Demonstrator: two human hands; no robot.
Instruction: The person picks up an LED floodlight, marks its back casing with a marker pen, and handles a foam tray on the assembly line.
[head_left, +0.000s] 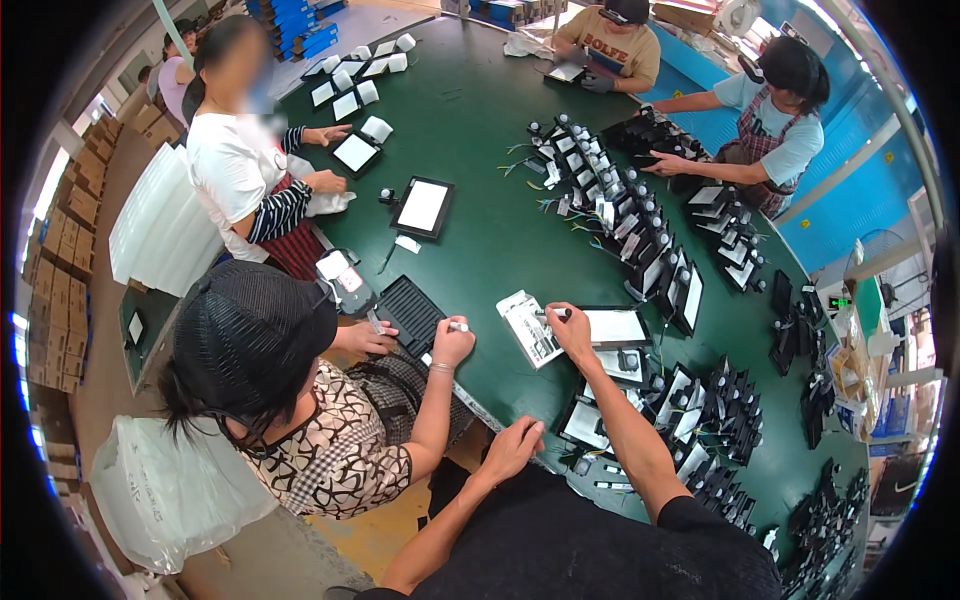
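Note:
My right hand [572,330] is closed on a dark marker pen [555,314]. It is held over the right side of a flat white printed pack [526,338], possibly a stack of labels or leaflets, on the green table [480,262]. Just right of that hand lies a black-framed floodlight [615,326] with a pale panel. At the table's near edge rests my left hand [513,450], its fingers curled in and nothing visible in them.
Left of me, a co-worker in a black cap [255,330] holds a white pen by a ribbed black lamp housing [410,315]. Rows of floodlights with loose wires [610,200] stand to the right. More co-workers stand around the table. A plastic bag [170,490] lies at lower left.

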